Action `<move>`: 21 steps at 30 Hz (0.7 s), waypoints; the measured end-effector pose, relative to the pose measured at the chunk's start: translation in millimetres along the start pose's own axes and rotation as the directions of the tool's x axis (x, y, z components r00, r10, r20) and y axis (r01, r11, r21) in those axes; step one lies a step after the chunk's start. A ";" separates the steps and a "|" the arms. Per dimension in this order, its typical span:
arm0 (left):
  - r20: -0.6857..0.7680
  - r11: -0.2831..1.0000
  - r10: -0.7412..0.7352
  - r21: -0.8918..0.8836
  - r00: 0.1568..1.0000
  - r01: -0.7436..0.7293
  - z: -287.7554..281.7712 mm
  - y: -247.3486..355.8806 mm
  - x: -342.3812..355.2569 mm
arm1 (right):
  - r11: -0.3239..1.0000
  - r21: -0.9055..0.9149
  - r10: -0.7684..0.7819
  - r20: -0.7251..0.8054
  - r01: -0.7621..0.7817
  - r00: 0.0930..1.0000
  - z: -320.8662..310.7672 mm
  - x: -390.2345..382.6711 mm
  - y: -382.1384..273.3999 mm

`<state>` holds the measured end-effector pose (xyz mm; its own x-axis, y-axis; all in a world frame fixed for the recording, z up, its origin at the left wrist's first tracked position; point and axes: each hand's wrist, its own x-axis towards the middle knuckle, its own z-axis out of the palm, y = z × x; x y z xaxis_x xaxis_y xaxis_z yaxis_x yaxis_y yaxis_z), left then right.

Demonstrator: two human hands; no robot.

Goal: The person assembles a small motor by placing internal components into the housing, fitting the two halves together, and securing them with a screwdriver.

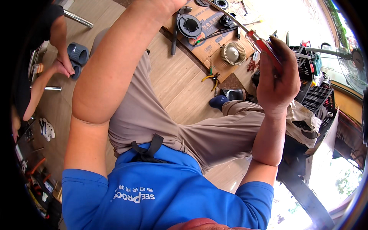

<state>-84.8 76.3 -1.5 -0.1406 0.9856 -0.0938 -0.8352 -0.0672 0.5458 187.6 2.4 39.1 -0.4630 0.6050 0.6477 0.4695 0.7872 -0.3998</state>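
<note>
My right hand (280, 80) is raised and closed around the red, see-through handle of a screwdriver (263, 45). Its long metal shaft slants up and left past the top edge of the picture. My left arm reaches up to the top edge, where only the heel of my left hand (172, 4) shows; its fingers are cut off from view. Beyond my hands, a flattened cardboard sheet (209, 51) lies on the floor. On it rest a pale blower wheel (233, 53) and a black round housing (189, 26).
Yellow-handled pliers (212, 79) lie by the cardboard's near edge. Black plastic crates (316, 97) and a standing fan (354, 61) are at the right. Another person's hands (64, 67) rest at the left, near grey slippers (78, 53).
</note>
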 end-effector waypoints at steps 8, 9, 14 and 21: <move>-0.136 1.000 0.007 0.005 0.991 -0.007 10.3 -0.8 -2.7 | 1.000 0.006 0.009 0.012 -0.009 1.000 -1.5 1.8 -3.5; -0.139 1.000 0.009 0.003 0.990 -0.009 10.8 -1.4 -2.2 | 1.000 0.019 0.000 0.015 0.000 1.000 -1.9 2.6 -3.6; -0.123 1.000 0.007 0.007 0.992 -0.007 4.5 -0.5 -1.8 | 0.994 -0.014 -0.106 0.026 0.106 0.994 -2.2 5.4 -6.5; -0.123 1.000 -0.001 0.001 0.992 0.001 6.3 -1.6 0.8 | 0.998 -0.013 -0.056 0.023 0.057 0.998 -3.1 3.0 -4.0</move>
<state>-80.3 78.2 2.8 -0.2041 0.9591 -0.1963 -0.8351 -0.0660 0.5461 186.7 0.7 44.7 -0.5062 0.5623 0.6539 0.4524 0.8186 -0.3538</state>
